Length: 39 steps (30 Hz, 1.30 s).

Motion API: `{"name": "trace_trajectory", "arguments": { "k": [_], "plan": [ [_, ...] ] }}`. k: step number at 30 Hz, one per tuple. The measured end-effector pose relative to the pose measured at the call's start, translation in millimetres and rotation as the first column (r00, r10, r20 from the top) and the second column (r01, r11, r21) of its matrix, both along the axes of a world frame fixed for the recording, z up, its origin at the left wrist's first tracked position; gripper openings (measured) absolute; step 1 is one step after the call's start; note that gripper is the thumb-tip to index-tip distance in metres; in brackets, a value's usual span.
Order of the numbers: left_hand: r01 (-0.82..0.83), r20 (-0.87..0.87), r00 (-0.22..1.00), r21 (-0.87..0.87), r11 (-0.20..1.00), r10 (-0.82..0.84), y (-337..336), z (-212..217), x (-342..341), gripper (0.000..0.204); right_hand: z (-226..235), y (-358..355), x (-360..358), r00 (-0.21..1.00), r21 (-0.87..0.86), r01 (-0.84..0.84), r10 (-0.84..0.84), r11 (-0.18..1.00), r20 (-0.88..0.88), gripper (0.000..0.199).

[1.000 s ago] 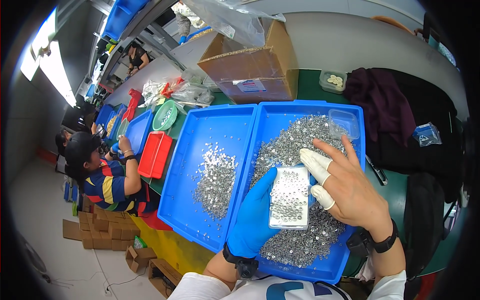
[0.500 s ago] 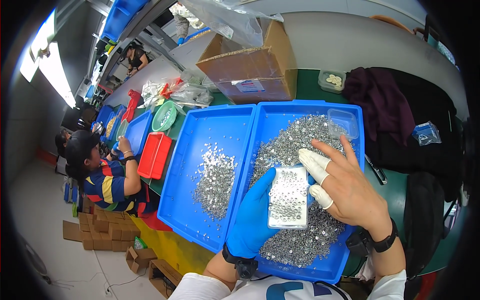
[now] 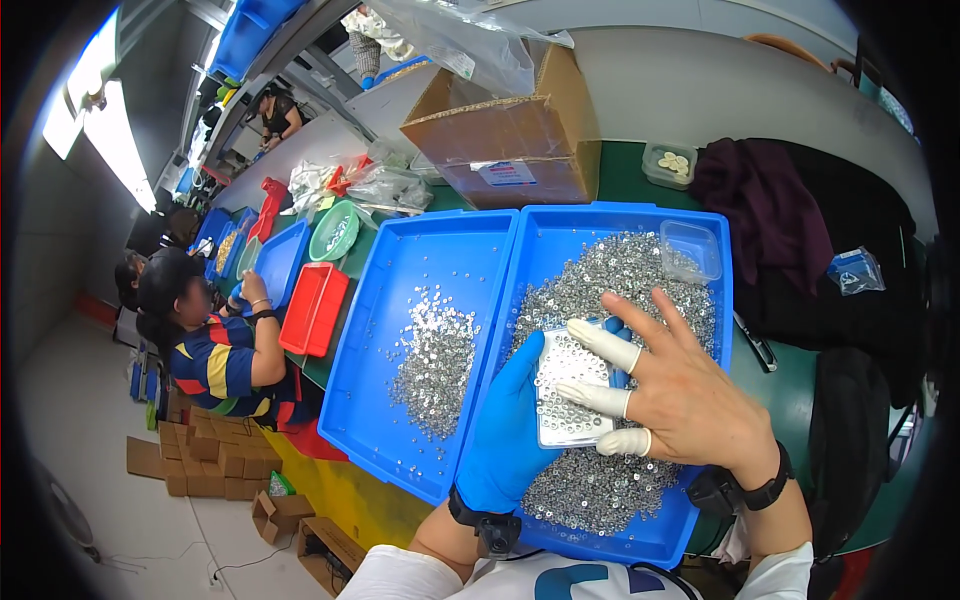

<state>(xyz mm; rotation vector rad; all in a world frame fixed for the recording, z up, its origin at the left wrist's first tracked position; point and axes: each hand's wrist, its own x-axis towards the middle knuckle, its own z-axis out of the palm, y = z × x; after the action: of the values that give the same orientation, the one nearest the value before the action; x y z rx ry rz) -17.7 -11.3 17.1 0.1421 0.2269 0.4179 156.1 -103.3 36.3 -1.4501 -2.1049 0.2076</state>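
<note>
My left hand [image 3: 505, 425], in a blue glove, grips a small flat white box [image 3: 570, 438] with clear sides. Small metal rings, like nuts or washers, are spread over its white surface. My right hand [image 3: 695, 405] wears white finger cots on three fingers, which stretch across the box over the rings. Its other two fingers are bare and spread apart. Both hands are above the right blue tray [image 3: 625, 212], where a deep heap of metal rings [image 3: 600, 500] lies. A clear plastic container [image 3: 690, 250] rests on that heap's far right side.
The left blue tray [image 3: 410, 260] holds a smaller ring pile [image 3: 435, 375]. Leftward are a red bin [image 3: 313, 310], a green bowl [image 3: 335, 232] and a seated co-worker [image 3: 225, 355]. A cardboard box [image 3: 510, 150] stands behind; a cutter knife [image 3: 755, 343] and dark clothing [image 3: 770, 210] lie right.
My right hand's cotted fingers have moved left from the box's right edge onto its surface, now covering part of the rings. My left hand keeps its hold.
</note>
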Motion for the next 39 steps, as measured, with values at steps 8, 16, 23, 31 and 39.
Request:
{"name": "trace_trajectory", "arguments": {
  "k": [8, 16, 23, 31, 39],
  "plan": [
    [-0.031, -0.104, 0.994, -0.002, 1.0, 0.031, 1, -1, 1, 0.048, -7, 2, 0, 0.992, -0.026, 0.032, -0.029, 0.999, 0.123, 0.056],
    [-0.016, -0.047, 0.999, -0.011, 1.0, 0.016, 3, -3, -2, 0.047, -2, 1, 4, 0.996, -0.02, 0.064, -0.065, 0.998, -0.063, 0.065],
    [-0.006, -0.04, 0.999, -0.049, 0.999, 0.004, 2, -5, -3, 0.049, -4, -1, 12, 0.992, -0.018, 0.117, -0.118, 0.993, -0.051, 0.06],
    [-0.001, -0.008, 1.0, -0.061, 0.998, 0.0, 1, -3, -1, 0.049, -5, -2, 12, 0.992, -0.026, 0.119, -0.12, 0.993, -0.025, 0.055],
    [0.01, -0.007, 1.0, -0.062, 0.998, -0.01, 3, -6, -3, 0.049, -5, -1, 11, 0.992, 0.0, 0.124, -0.124, 0.992, -0.034, 0.054]
  ]
}}
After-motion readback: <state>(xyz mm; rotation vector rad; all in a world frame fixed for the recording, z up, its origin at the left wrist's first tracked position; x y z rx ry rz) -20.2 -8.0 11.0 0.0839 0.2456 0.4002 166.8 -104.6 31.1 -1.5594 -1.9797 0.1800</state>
